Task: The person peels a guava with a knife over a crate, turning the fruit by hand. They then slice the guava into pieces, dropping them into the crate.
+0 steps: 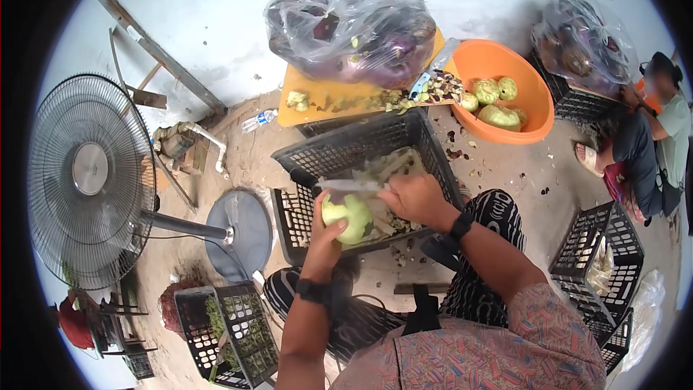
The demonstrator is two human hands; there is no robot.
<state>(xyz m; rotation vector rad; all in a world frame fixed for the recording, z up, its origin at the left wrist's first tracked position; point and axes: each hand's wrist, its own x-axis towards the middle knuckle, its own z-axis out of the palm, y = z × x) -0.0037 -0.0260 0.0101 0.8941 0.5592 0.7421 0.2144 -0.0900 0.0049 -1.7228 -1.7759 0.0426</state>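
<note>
My left hand [325, 235] cups a round, pale green vegetable [351, 218] from the left side, the thumb lying across its front. Dark patches of skin show on its lower right. My right hand [415, 201] is closed round the handle of a knife [348, 185]. Its blade, slightly blurred, points left over the top of the vegetable. Both hands are above a black plastic crate [299, 161], where pale strips and scraps lie.
Behind the crate, an orange board [317, 94] bears bagged purple vegetables [350, 29], peelings and another knife [433, 71]. An orange basin [473, 58] holds several peeled vegetables. At left stands a fan [90, 173]; a person [660, 130] sits at right. More crates [599, 245] flank me.
</note>
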